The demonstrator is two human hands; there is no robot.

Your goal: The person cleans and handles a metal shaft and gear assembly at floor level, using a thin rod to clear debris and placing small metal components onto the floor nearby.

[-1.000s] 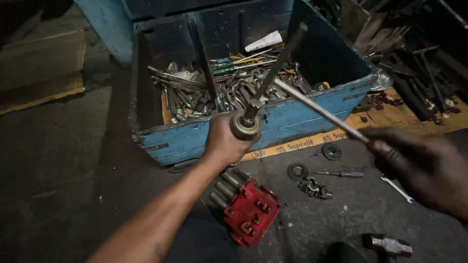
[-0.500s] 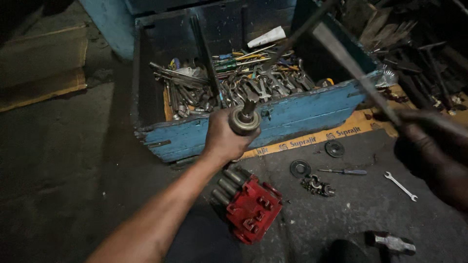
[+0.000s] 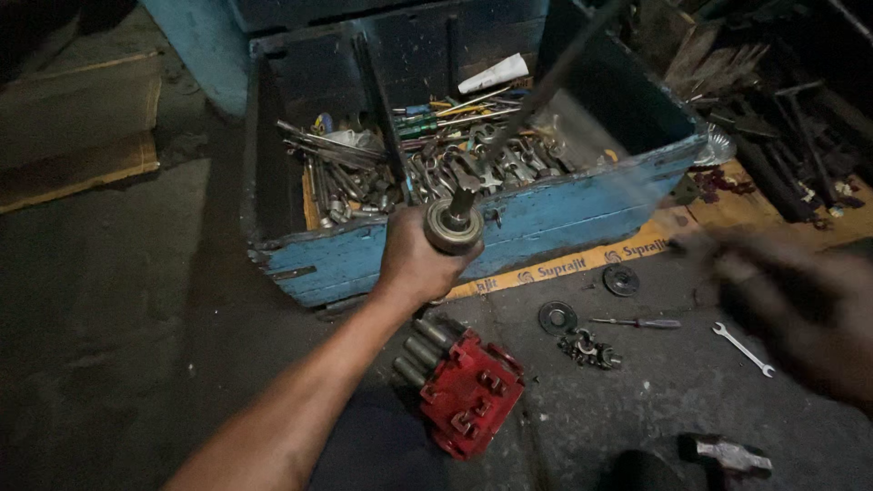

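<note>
My left hand (image 3: 414, 264) grips a long dark shaft (image 3: 536, 91) near its lower end, which carries a round bearing (image 3: 453, 227). The shaft slants up and to the right over the blue wooden toolbox (image 3: 564, 214). My right hand (image 3: 791, 300) is at the right, badly blurred by motion. It is closed on a pale metal rod (image 3: 618, 168), which shows only as a faint streak running up-left over the toolbox's front wall, beside the shaft.
The toolbox is full of spanners (image 3: 473, 168) and other tools. On the floor lie a red valve block (image 3: 468, 391), two washers (image 3: 556, 317), a screwdriver (image 3: 641, 322), a small spanner (image 3: 743, 348) and a hammer head (image 3: 723, 455). Cardboard (image 3: 73, 136) lies at the left.
My right hand has swung the rod, from lying across the bearing to a steeper, raised angle, and is now in fast motion. The left hand and shaft have stayed nearly still.
</note>
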